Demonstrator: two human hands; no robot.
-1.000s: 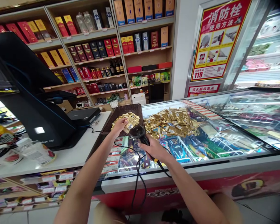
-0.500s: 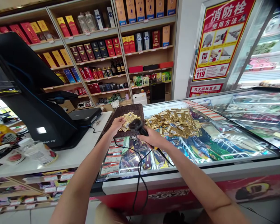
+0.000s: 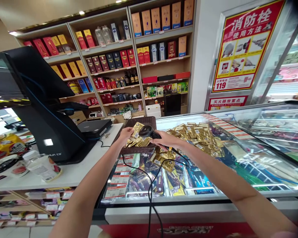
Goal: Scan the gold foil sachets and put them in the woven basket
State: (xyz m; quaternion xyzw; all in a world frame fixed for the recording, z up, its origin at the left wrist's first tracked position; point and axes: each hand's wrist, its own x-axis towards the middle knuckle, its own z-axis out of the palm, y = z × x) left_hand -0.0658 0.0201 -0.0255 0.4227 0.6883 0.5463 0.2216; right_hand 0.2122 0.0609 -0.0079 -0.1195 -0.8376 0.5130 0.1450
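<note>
In the head view, the left hand (image 3: 126, 135) pinches a gold packet (image 3: 137, 128) over the wicker basket (image 3: 152, 121); the right hand (image 3: 167, 140) grips the scanner (image 3: 146, 131) beside it. Keep fingertips at the packet's edge and the cable (image 3: 151, 185) clear.

It's bright here: small lamps (image 3: 81, 13) burn above and beyond the freezer (image 3: 129, 215), whose glass (image 3: 171, 123) glares white. Left of it, the black terminal (image 3: 57, 130) carries a pale reflection; above the freezer's right end, the view blackens.
</note>
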